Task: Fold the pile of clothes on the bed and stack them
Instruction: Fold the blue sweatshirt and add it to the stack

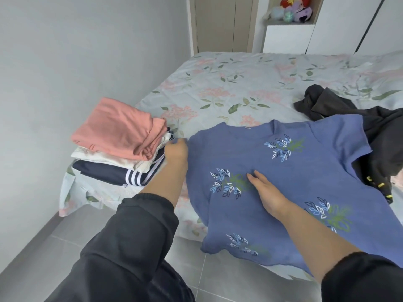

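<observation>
- Right hand (268, 192): fingers (254, 177) straight, pressing flat on the blue shirt (305, 182), which is spread beneath them on the bed (239, 83).
- Left hand (176, 150): at the shirt's sleeve edge; grip blurred, cannot tell.
- Folded stack (117, 131): just left of the left fingers.

Left hand (176, 150): fingertips blurred at blue shirt (283, 182) sleeve edge; grip not determinable. Shirt hem partly hidden behind right forearm (316, 243). Dark garments (383, 131) cut by right edge. Plush toys (294, 7) cut by top edge, blurred.

A blue leaf-printed shirt (305, 182) lies spread flat at the bed's (239, 83) near edge, between a pink-topped folded stack (117, 144) and a crumpled dark heap (381, 131).
</observation>
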{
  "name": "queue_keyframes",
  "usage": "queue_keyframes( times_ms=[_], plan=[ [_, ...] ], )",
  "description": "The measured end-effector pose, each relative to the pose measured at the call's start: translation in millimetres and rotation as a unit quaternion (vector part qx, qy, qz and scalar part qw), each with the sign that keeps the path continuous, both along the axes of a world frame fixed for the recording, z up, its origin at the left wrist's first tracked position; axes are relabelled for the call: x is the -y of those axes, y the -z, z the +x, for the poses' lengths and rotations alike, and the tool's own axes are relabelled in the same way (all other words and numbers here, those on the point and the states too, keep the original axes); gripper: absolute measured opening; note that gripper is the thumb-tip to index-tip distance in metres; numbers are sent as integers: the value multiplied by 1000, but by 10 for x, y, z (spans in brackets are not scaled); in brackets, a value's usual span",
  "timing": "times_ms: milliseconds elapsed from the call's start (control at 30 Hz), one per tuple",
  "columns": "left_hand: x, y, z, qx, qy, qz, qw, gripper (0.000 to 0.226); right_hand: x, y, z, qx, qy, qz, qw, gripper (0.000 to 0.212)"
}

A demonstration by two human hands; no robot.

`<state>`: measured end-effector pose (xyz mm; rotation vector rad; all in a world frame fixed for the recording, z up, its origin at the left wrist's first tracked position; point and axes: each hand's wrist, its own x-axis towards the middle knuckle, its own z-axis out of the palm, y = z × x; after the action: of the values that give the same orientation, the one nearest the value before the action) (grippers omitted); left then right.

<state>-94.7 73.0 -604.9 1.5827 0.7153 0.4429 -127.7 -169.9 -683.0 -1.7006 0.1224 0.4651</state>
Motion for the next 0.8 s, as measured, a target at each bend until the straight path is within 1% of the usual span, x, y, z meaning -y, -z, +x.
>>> queue_keyframes(
  times_ms=[33, 67, 100, 133, 167, 200, 233, 267, 300, 333, 367, 433, 500, 567, 633, 700, 800],
  plan=[
    [148, 12, -20, 48, 59, 100, 992, 26, -1, 12, 3, -2, 13, 20, 1000, 64],
    [307, 28, -76, 64, 161, 209, 962, 18, 2, 21, 9, -7, 30, 47, 998, 64],
    [435, 118, -127, 58, 283, 317, 903, 7, 8, 32, 17, -13, 49, 78, 996, 64],
    [515, 245, -173, 38, 390, 420, 819, 8, 21, 38, 29, -15, 68, 105, 992, 63],
    [533, 411, -197, 18, 461, 516, 722, 24, 40, 41, 39, -13, 84, 129, 988, 62],
    [526, 558, -248, 7, 490, 581, 650, 41, 58, 42, 43, -12, 98, 150, 984, 61],
    [509, 683, -313, 18, 483, 602, 636, 54, 72, 40, 39, -12, 110, 170, 979, 59],
    [478, 777, -371, 31, 461, 592, 661, 64, 78, 34, 35, -12, 119, 182, 976, 58],
    [430, 878, -409, 39, 430, 568, 700, 69, 83, 37, 29, -11, 123, 185, 975, 58],
    [377, 948, -441, 33, 403, 549, 731, 73, 78, 29, 22, -9, 124, 178, 976, 59],
    [327, 993, -456, 22, 379, 540, 751, 74, 67, 20, 14, -6, 120, 166, 979, 60],
    [284, 1028, -463, 12, 356, 521, 776, 73, 36, 13, 11, 0, 108, 139, 984, 62],
    [296, 1028, -485, 24, 340, 496, 799, 68, 17, 8, 9, 8, 96, 114, 989, 61],
    [299, 1031, -523, 35, 297, 480, 825, 60, -13, -10, -2, 14, 80, 92, 992, 58],
    [272, 1026, -563, 25, 258, 454, 853, 54, -39, -29, -4, 12, 74, 77, 994, 58],
    [225, 1000, -589, -22, 243, 415, 876, 44, -57, -34, -5, 11, 69, 68, 995, 59],
    [82, 897, -585, -112, 226, 367, 895, 17, -74, -38, -8, 19, 56, 53, 997, 59]
  ],
)
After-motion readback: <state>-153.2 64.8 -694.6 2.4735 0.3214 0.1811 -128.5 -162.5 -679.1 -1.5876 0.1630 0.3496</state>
